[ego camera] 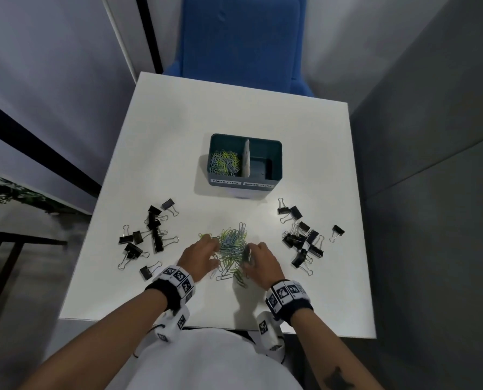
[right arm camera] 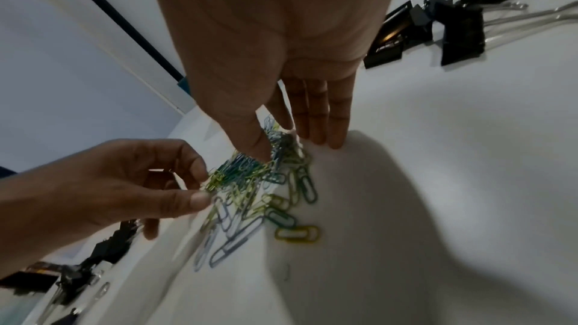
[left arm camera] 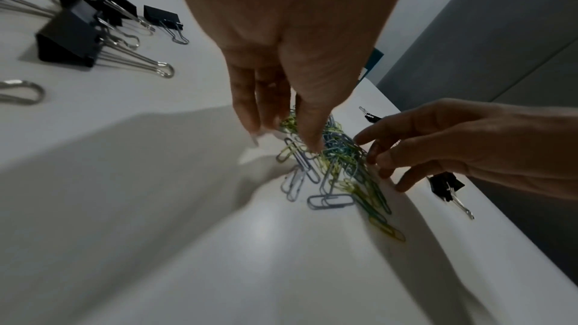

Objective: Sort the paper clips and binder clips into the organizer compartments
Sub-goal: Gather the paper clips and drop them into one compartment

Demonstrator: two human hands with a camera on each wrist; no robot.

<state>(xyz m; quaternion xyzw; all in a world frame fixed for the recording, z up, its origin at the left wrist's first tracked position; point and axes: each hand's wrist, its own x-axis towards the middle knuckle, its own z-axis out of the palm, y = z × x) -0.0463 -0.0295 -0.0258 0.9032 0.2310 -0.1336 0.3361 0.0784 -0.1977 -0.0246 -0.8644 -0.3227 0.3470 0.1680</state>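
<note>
organizer (ego camera: pixel 275 153) mid-table, labelled fronts | left compartment: heap of paper clips (ego camera: pixel 225 162); right compartment looks empty, though dim | loose paper clip pile (ego camera: pixel 232 244) near front edge between hands | left hand (ego camera: pixel 199 256) fingers curled, pinching clips at pile's side | right hand (ego camera: pixel 262 261) fingers extended, tips in pile | binder clips (ego camera: pixel 146 235) scattered both sides

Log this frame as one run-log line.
phase: gathering paper clips | hands: left hand and right hand flank paper clip pile | organizer: paper clips in left compartment, right bare | binder clips on table
</note>
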